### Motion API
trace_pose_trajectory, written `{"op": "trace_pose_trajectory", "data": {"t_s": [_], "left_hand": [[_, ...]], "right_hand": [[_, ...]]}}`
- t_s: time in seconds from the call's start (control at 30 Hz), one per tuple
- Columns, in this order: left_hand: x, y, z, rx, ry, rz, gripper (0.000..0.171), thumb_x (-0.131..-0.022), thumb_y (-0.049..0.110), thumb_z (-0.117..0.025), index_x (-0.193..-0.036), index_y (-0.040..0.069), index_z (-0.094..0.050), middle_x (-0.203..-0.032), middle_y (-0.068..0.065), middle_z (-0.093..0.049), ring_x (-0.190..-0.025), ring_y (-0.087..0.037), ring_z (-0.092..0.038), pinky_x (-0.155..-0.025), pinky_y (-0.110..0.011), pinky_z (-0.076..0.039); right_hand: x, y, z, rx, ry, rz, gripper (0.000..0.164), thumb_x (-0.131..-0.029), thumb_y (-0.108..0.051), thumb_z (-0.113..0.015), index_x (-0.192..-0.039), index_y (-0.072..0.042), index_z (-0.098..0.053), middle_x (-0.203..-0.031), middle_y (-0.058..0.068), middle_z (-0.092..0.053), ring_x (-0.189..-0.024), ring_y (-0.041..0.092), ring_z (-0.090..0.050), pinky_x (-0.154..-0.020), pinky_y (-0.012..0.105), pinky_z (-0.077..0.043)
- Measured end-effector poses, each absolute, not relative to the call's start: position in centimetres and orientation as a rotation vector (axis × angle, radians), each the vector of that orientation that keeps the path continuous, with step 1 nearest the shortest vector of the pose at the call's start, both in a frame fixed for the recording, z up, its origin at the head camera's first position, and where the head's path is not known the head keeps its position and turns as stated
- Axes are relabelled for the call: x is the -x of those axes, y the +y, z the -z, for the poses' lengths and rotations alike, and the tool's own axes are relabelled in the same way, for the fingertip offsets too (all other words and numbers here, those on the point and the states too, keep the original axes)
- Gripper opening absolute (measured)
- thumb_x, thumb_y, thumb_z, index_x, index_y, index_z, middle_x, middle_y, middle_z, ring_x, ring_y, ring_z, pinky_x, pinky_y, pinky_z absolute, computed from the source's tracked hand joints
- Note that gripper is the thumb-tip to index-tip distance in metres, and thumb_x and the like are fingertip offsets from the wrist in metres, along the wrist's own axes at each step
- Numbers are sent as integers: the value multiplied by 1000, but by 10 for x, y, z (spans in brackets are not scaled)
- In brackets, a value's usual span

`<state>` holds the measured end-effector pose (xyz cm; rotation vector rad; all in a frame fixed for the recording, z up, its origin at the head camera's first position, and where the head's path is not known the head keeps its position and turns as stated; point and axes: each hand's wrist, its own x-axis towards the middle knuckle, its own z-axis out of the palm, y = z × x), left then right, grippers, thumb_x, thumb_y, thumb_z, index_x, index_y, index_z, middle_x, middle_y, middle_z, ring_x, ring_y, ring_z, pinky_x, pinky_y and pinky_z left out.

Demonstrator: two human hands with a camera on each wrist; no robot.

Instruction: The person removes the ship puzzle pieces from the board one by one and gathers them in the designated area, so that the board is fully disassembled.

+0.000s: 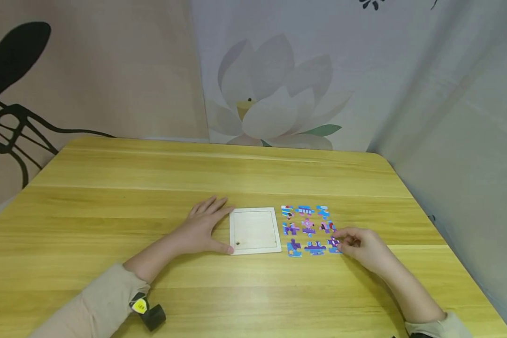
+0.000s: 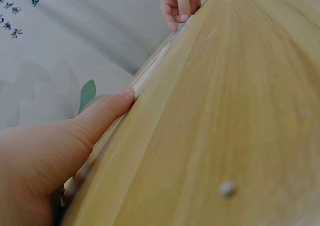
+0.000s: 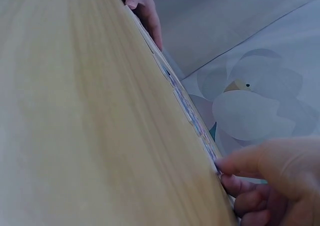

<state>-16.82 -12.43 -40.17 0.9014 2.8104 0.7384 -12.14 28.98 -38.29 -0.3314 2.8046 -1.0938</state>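
Note:
A square pale wooden puzzle tray (image 1: 253,231) lies flat on the table. My left hand (image 1: 200,227) is spread along its left side, thumb at the near corner and fingers reaching the far corner. To the tray's right, several purple-and-blue jigsaw pieces (image 1: 315,248) lie apart in rows. My right hand (image 1: 363,249) is at the near right of these, thumb and index finger pinching the corner puzzle piece (image 1: 333,244), which they partly cover. The right wrist view shows the right hand (image 3: 280,181) low at the table, its fingertips at the end of the row.
The wooden table (image 1: 152,206) runs back to a curtain (image 1: 279,84) printed with a lotus. A dark wrist-camera mount (image 1: 152,317) sits at my left cuff. In the left wrist view, a small grey round spot (image 2: 227,188) shows over the tabletop.

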Motion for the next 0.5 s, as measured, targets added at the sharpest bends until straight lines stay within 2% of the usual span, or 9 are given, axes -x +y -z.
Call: {"op": "trace_pose_trajectory", "data": {"t_s": [0.5], "left_hand": [[168, -125, 402, -888, 2805, -742, 111, -65, 76, -66, -151, 14, -32, -157, -14, -15, -143, -39, -2, -109, -61, -2]], "right_hand": [[119, 290, 381, 314, 2761, 1190, 23, -86, -1, -66, -109, -2, -68, -79, 4, -59, -66, 14, -50, -54, 23, -45]]}}
